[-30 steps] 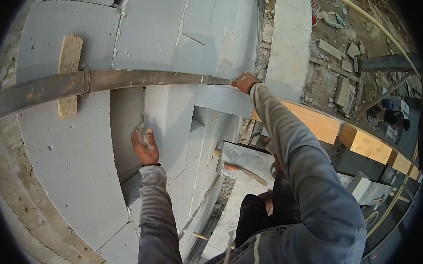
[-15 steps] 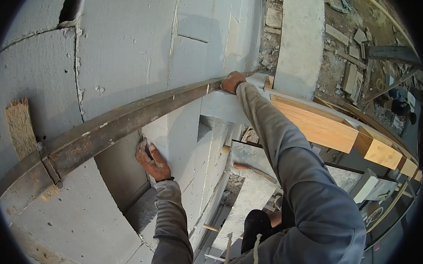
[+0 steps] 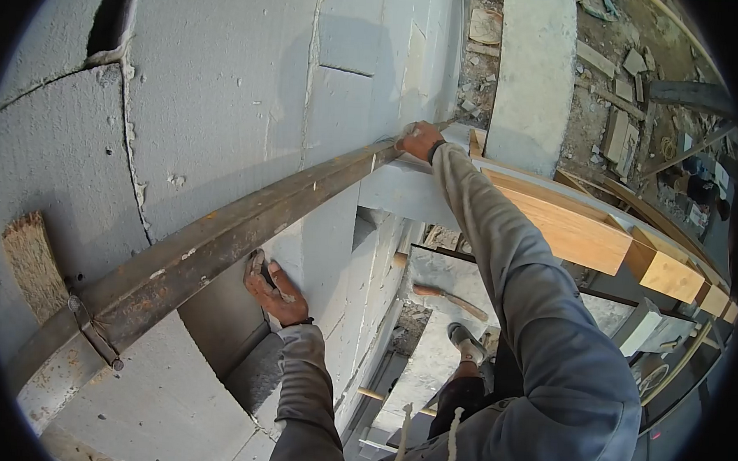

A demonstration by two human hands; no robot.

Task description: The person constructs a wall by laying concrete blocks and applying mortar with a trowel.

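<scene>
A long rusty metal bar (image 3: 220, 253) runs diagonally along the grey block wall (image 3: 219, 84). My right hand (image 3: 420, 140) is closed around its far end, near the wall's corner. Below the bar, my left hand (image 3: 276, 291) rests against a grey block (image 3: 302, 244) beside a recess (image 3: 230, 307) in the wall. Its thumb and fingers are apart, with no object visible in them. At the near end, a bent metal clamp (image 3: 94, 334) with wire crosses the bar, next to a rough wooden piece (image 3: 35, 269).
Wooden formwork boards (image 3: 567, 227) stretch off to the right. Below, a hammer-like tool with a wooden handle (image 3: 452, 300) lies on a platform, and my foot (image 3: 467, 343) stands on a pale plank (image 3: 416, 381). Rubble and broken bricks (image 3: 624, 139) cover the ground at upper right.
The view has shifted slightly, and the near part of the bar sits lower in it. My foot now shows on the plank. Both hands keep their places on the bar and block.
</scene>
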